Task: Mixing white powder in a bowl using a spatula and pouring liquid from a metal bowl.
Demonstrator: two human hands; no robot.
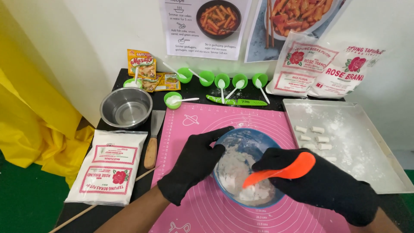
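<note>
Mixing step: left hand (192, 166) clamps the rim of the blue bowl (248, 166) on the pink mat (189, 129). Right hand (319, 181) grips an orange scraper (282, 170), tip in white dough (241, 172), probably still lumpy. Next: scrape, fold.

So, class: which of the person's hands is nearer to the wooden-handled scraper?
Left. The left hand grips the blue bowl's near rim, just right of the scraper; the right hand holds an orange spatula beyond the bowl.
</note>
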